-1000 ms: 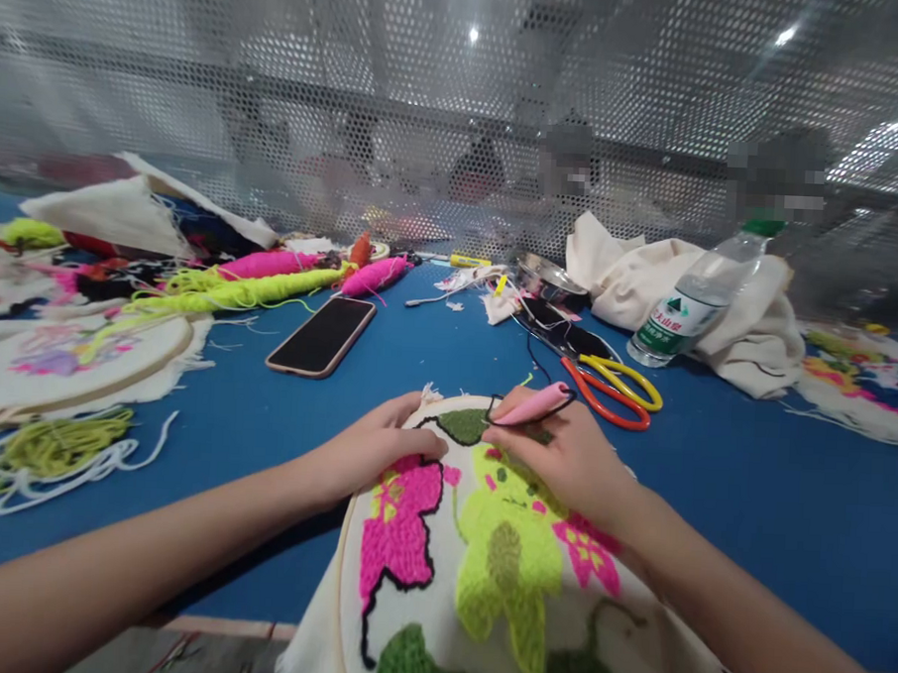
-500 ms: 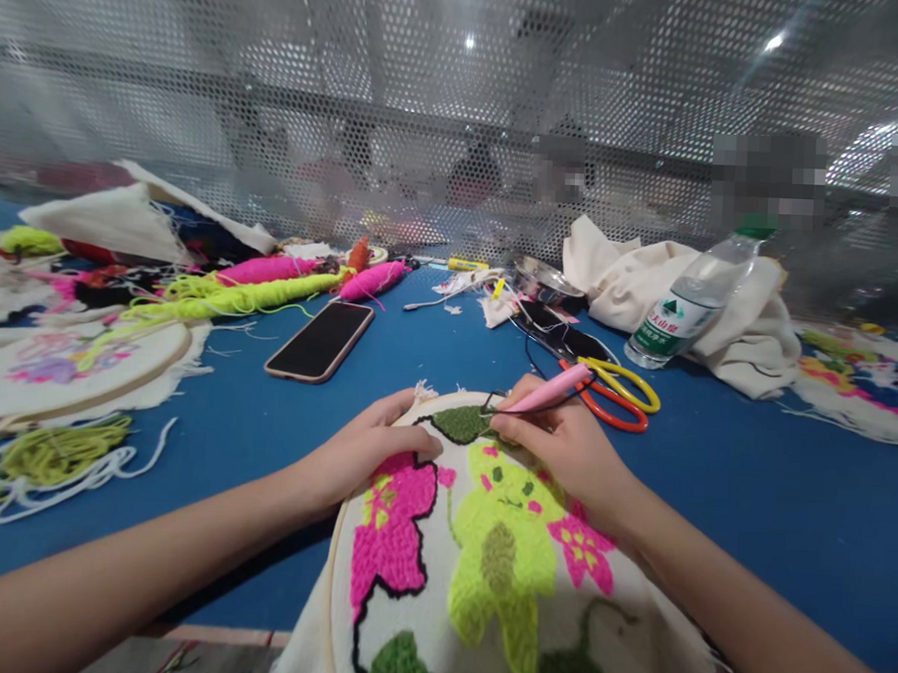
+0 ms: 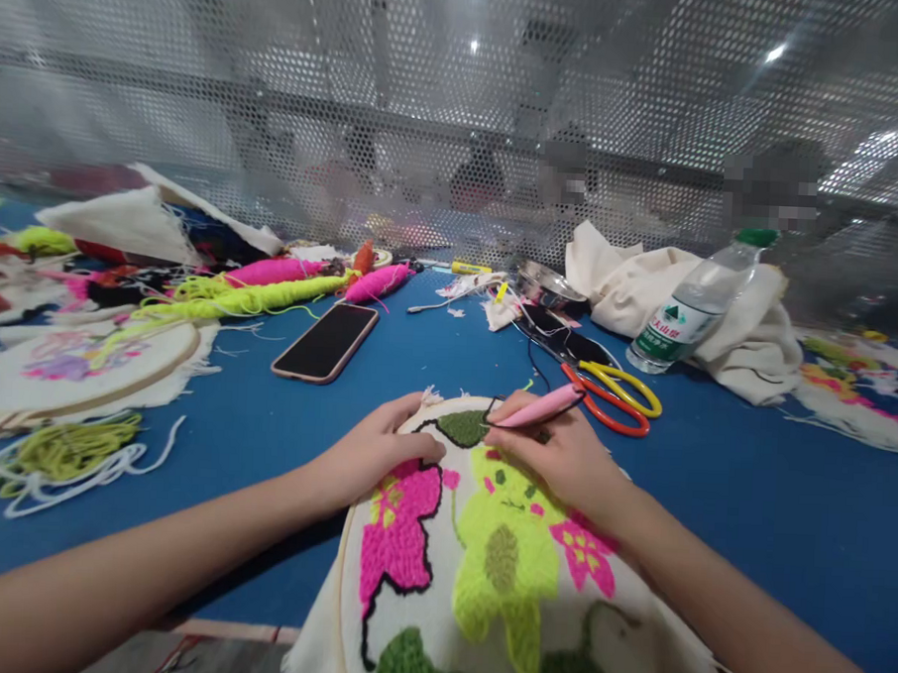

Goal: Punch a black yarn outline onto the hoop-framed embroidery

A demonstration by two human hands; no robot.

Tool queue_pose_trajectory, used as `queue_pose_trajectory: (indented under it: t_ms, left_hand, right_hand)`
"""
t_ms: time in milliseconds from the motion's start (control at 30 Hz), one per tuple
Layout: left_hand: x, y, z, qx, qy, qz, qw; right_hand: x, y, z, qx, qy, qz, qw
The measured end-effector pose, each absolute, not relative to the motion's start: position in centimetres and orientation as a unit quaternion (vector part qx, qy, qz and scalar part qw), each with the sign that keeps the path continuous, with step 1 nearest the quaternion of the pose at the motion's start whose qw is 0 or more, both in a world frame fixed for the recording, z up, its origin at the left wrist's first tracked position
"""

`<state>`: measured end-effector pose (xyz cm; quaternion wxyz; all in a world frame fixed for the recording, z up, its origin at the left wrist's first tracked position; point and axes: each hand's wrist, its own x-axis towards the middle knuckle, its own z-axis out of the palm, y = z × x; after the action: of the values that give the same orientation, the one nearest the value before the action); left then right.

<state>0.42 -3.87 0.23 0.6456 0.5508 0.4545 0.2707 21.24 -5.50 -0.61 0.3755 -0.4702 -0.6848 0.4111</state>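
Pinching pink punch needle (image 3: pixel 539 407), right hand (image 3: pixel 563 459) closed; left hand (image 3: pixel 373 452) clasps embroidery hoop (image 3: pixel 341 580) rim; steel bowl (image 3: pixel 547 281) contents hidden.

A dark phone (image 3: pixel 326 342) lies on the blue table (image 3: pixel 747 488); orange-and-yellow scissors (image 3: pixel 610 393) rest to its right; a water bottle (image 3: pixel 692 307) leans on cream cloth (image 3: pixel 637 275) toward the far right corner; yarn skeins (image 3: pixel 273 269) crowd the far left; a second hoop (image 3: pixel 83 360) and loose green yarn (image 3: pixel 64 449) sit by the left edge; a mesh screen (image 3: pixel 428 127) lines the far edge.
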Motion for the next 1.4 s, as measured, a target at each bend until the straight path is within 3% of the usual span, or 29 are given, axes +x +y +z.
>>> queue_pose_trajectory:
  t_ms: [133, 233, 400, 633, 967, 1200, 1400]
  left_hand:
    - [0.5, -4.1, 0.6, 0.573, 0.436, 0.267, 0.641]
    - [0.6, -4.0, 0.7, 0.578, 0.430, 0.270, 0.638]
    - [0.8, -3.1, 0.5, 0.556, 0.427, 0.244, 0.670]
    - [0.6, -2.5, -0.2, 0.533, 0.409, 0.234, 0.703]
    - [1.2, -3.2, -0.3, 0.565, 0.432, 0.262, 0.652]
    - [0.8, -3.4, -0.3, 0.588, 0.408, 0.266, 0.645]
    - [0.5, -3.6, -0.2, 0.570, 0.387, 0.273, 0.672]
  right_hand:
    - [20.9, -5.7, -0.9, -0.462, -0.777, 0.250, 0.347]
    - [20.8, -5.9, -0.6, -0.468, -0.793, 0.213, 0.326]
    - [21.0, -5.9, 0.1, -0.487, -0.775, 0.281, 0.290]
    - [21.1, -5.5, -0.6, -0.517, -0.718, 0.339, 0.319]
    - [21.7, -5.6, 1.2, -0.491, -0.574, 0.484, 0.442]
    - [23.5, -4.4, 2.6, -0.498, -0.561, 0.431, 0.502]
    - [24.8, -2.9, 2.2, -0.542, -0.499, 0.457, 0.498]
